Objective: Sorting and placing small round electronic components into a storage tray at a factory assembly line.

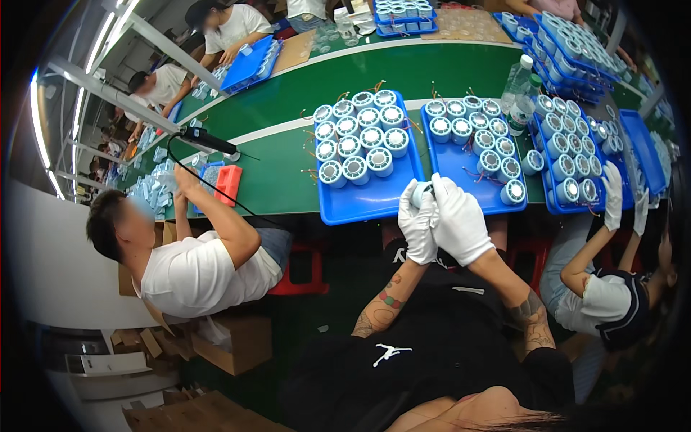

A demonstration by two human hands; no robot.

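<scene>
Tray (367,203): cylinders (350,146) in rows, vented ends up, probably to save space. At the tray's near right corner, left hand (417,227) grasps one cylinder (420,194), seemingly steadying it; right hand (462,222) bunched against it, its grip hidden, can't tell. Right of the tray: second tray (448,160), then bottle (522,109), label too small to read.

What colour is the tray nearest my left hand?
The tray by your left hand is bright blue; it shows best in the head view.
</scene>
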